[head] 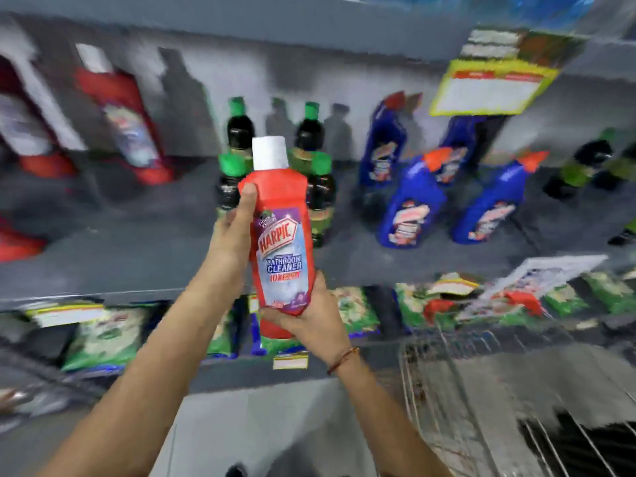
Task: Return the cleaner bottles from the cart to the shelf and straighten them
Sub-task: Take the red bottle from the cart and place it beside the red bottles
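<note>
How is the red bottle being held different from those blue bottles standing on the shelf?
The red bottle has a white cap; the blue bottles have orange-red caps. The red bottle is held upright in the air, the left hand at its shoulder and the right hand under its base, while the blue bottles rest on the shelf untouched. The red bottle's cap is straight; the blue bottles' tops look angled. Both carry similar labels.

Shop, stocked shelf (pixel 137 266), price tags (pixel 290 361), cart (pixel 447 373)

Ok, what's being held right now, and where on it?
The red cleaner bottle: left hand at its upper side, right hand under its base.
</note>
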